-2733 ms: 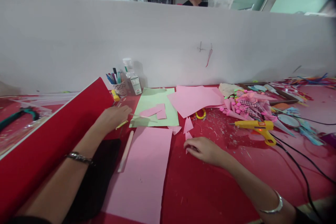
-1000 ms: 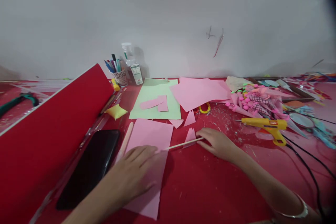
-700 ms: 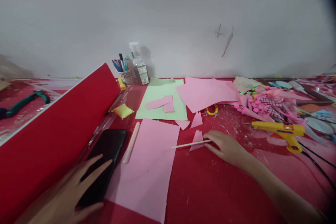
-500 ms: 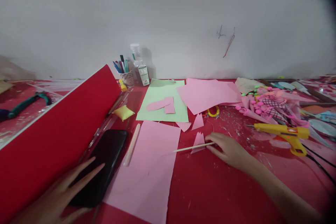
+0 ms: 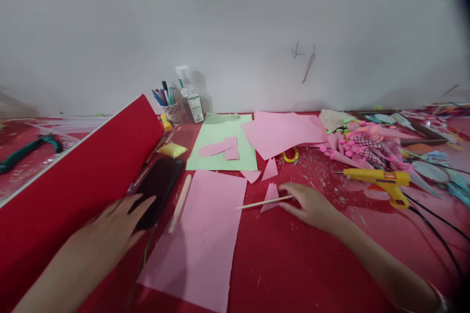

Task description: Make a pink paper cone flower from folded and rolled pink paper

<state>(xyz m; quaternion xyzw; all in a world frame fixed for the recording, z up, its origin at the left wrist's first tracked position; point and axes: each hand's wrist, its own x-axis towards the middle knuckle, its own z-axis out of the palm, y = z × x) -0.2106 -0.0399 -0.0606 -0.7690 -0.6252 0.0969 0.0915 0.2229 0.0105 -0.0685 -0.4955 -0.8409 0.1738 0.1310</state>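
1. Across the red surface [image 5: 286, 264], two items are under inspection: a thin stick [image 5: 257, 203], right of centre, and a black phone [image 5: 167, 176], at left between a red board [image 5: 91, 151] and a pale rod [image 5: 180, 203].
2. Stick: it extends leftward from the right hand [image 5: 312, 205], crossing over a notched pink cut-out [image 5: 271, 191]. Its free tip sits just over the right edge of a long pink sheet [image 5: 205, 239]. Contact with the paper below cannot be determined.
3. Phone: its near end is partly covered by the left hand [image 5: 105, 230].
4. Handling, stick: in my judgement, a light pinch with the stick held level serves best, so that the cut-out is neither dragged nor creased.
5. Handling, phone: flat, relaxed fingers seem advisable, steering the phone clear of the rod and the pink sheet.
6. Grip, right: closed in a fingertip pinch, thumb and forefinger on the stick's right end; the other fingers are partly hidden.
7. Grip, left: spread wide, fingers apart over the phone, apparently touching it. No clamping is observed; pressure cannot be told.
8. Caution: the yellow glue gun [image 5: 382, 176] lies beyond the right forearm, nozzle pointing left; it should prudently be treated as hot.
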